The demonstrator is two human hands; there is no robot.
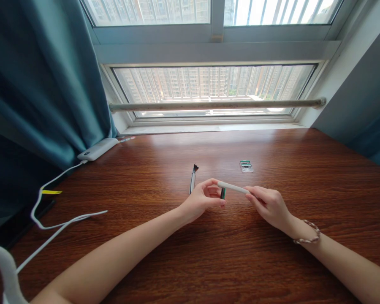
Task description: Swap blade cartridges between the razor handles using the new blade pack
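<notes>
My left hand [205,197] pinches a small black and green piece [223,193], which looks like a razor cartridge, between thumb and fingers. A slim white pen-shaped stick [233,187] slopes down slightly to the right just above it. Its right end is gripped by my right hand [268,204], fingers closed. The stick's left end meets my left index fingertip; whether it touches the cartridge I cannot tell. Beyond my left hand lies a grey razor [192,179] with a black head, its lower end hidden by the hand. A clear case [246,166] with green-striped cartridges lies farther back.
A white power bank [98,149] stands by the blue curtain [50,76] at the back left, with a white cable [63,226] looping over the table. A yellow strip [52,192] lies at the left edge. Behind the brown table [319,190] is a window with a rail [215,104].
</notes>
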